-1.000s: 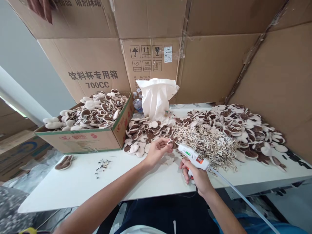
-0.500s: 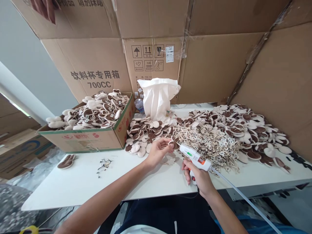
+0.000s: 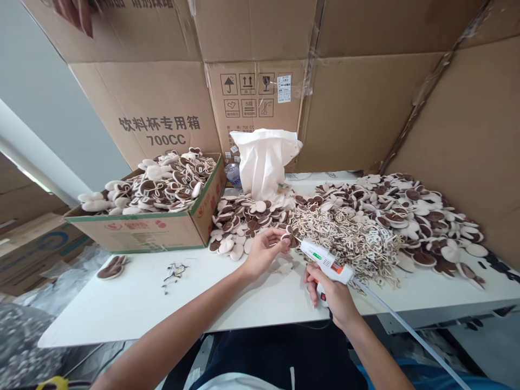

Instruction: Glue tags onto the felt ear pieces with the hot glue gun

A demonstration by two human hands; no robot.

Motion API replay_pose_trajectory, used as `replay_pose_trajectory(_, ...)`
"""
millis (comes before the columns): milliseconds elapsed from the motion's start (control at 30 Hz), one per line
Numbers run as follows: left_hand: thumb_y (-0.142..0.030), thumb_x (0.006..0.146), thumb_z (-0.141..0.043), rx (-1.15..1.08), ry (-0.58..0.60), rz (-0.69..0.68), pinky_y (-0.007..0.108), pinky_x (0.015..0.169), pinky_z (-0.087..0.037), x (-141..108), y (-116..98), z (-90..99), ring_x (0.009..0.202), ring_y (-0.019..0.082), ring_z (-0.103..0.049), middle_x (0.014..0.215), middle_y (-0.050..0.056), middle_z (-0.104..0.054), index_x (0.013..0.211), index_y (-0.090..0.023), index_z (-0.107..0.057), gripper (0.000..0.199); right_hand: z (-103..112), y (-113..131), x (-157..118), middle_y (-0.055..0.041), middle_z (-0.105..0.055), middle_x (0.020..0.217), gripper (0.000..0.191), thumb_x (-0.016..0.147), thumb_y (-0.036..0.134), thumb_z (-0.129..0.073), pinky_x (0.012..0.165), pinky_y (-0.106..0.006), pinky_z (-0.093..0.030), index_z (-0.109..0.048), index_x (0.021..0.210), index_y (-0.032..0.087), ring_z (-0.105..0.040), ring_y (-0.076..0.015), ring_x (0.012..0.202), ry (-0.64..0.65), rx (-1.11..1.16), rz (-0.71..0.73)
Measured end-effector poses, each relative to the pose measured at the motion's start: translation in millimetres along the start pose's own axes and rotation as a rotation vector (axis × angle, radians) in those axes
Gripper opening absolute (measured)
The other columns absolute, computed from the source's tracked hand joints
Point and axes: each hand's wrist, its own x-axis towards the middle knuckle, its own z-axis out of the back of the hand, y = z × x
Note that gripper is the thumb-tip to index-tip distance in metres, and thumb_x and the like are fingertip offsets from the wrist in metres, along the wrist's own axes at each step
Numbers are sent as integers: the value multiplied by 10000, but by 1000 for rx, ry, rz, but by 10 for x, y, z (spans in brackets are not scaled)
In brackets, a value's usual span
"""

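My left hand (image 3: 266, 250) pinches a small brown and cream plush piece (image 3: 290, 238) over the middle of the table. Wrapped round the handle of a white glue gun (image 3: 325, 260), my right hand (image 3: 328, 291) keeps the nozzle pointed left, right up at the plush piece. Whether the tip touches it I cannot tell. A long pale glue stick (image 3: 406, 325) sticks out of the gun's back. Just behind the gun spreads a heap of cream cord loops with small tags (image 3: 345, 241). Beyond my left hand lie more brown and cream plush pieces (image 3: 239, 222).
A cardboard box (image 3: 142, 234) full of plush pieces stands at the left. A white paper bag (image 3: 264, 162) rises at the back. To the right is a big plush pile (image 3: 422, 216). One piece (image 3: 112, 267) and dark scraps (image 3: 174, 272) lie on the white table (image 3: 134, 309).
Both hands, the plush piece and the glue gun hold nearly the same places. The whole view has shifted very slightly.
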Motion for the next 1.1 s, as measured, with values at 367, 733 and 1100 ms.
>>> replay_pose_trajectory(367, -431, 789, -873, -3, -23, -26, 281, 736, -550, 7, -45, 17, 760, 149, -657, 869, 37, -685, 986, -141, -710, 387, -25, 21, -3, 21, -619, 560, 399, 806, 560, -806, 353, -235, -384, -636, 754, 203, -450, -96, 349, -29, 125, 50)
replay_pose_trajectory(733, -438, 720, -931, -73, 233, 172, 302, 729, -584, -70, -66, -20, 746, 170, -718, 851, 45, -715, 973, -138, -663, 475, -13, 100, 59, -57, -745, 731, 456, 792, 613, -812, 380, -244, -406, -679, 906, 192, -504, -108, 397, -47, 218, 10)
replay_pose_trajectory(1100, -429, 852, -808, 302, 504, 39, 287, 715, -525, -46, -198, 76, 759, 175, -677, 906, 81, -745, 1054, -149, -732, 354, -2, 112, 41, -15, -701, 650, 453, 692, 503, -931, 442, -246, -442, -677, 905, 194, -507, -101, 434, -63, 201, 49)
